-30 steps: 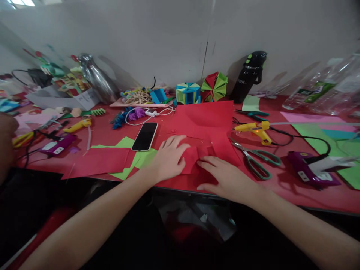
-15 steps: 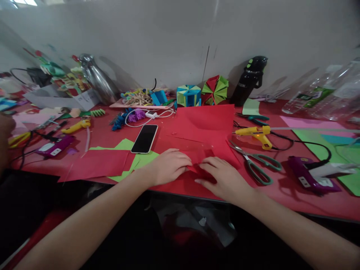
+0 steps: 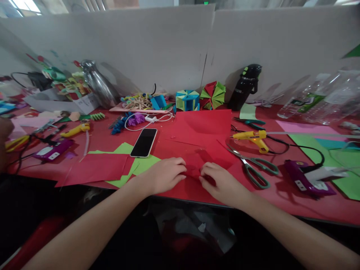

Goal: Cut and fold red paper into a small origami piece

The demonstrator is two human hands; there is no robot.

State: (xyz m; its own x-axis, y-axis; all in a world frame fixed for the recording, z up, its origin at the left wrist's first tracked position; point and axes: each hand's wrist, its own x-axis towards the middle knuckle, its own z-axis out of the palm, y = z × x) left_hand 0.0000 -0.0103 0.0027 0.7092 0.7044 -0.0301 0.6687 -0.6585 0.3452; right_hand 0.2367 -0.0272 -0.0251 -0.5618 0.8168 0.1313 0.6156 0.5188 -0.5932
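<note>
The pale grey partition wall (image 3: 126,45) now shows its top edge, with part of the room above it; a second ago, its face ran out of the top of the picture along most of its width. The whole scene sits a little lower — the head camera has tipped up slightly. On the red-covered table (image 3: 107,138), the large bright red paper sheet (image 3: 204,122) lies at the middle, near the wall, where it lay before.

The hands have changed most. The left hand (image 3: 167,174), earlier spread flat with its fingers fanned over the paper, is now drawn back to the left with its fingers bent and bunched. The right hand (image 3: 221,182) has curled too, its thumb nearer its fingertips. The two hands stand apart, with a gap between their fingertips.

In that gap, near the table's front edge, is the smaller red paper piece (image 3: 194,167), which lay flatter under the left hand a second ago. The fingertips are at its two sides, but red on red hides the contact — whether either hand grips it, I cannot tell.

The green-handled metal scissors (image 3: 244,158), the yellow plastic glue gun (image 3: 251,138) and the black-screened phone (image 3: 144,143) keep their places on the table.
</note>
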